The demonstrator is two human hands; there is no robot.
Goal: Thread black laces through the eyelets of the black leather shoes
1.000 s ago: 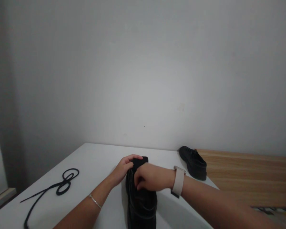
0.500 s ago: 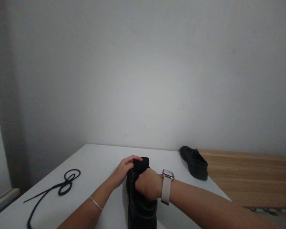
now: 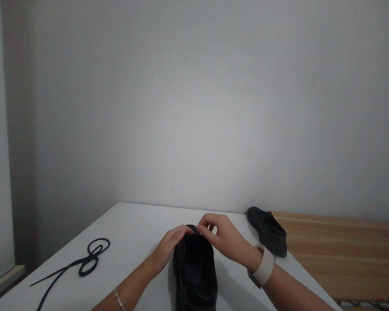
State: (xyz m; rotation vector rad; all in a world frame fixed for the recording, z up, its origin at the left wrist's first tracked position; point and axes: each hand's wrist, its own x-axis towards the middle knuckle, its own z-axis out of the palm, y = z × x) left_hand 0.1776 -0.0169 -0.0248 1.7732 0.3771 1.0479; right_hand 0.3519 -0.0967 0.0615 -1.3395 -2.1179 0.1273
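Observation:
A black shoe stands on the white table, heel toward me, its opening facing up. My left hand lies along the left side of the shoe, with its fingers curved over the front of the opening, gripping it. From the right, my right hand reaches to the same spot, thumb and index finger pinched at the shoe's tongue. The fingertips of both hands nearly meet there and partly cover the tongue. To the left, a black shoelace lies loosely looped on the table.
Another black shoe sits at the back right edge of the white table. Beyond that edge is a wood-grain surface. A grey wall rises directly behind the table.
My right hand has come out of the shoe's opening and moved forward to the tongue. The tongue, raised before, now sits lower under my fingers. The view has shifted slightly.

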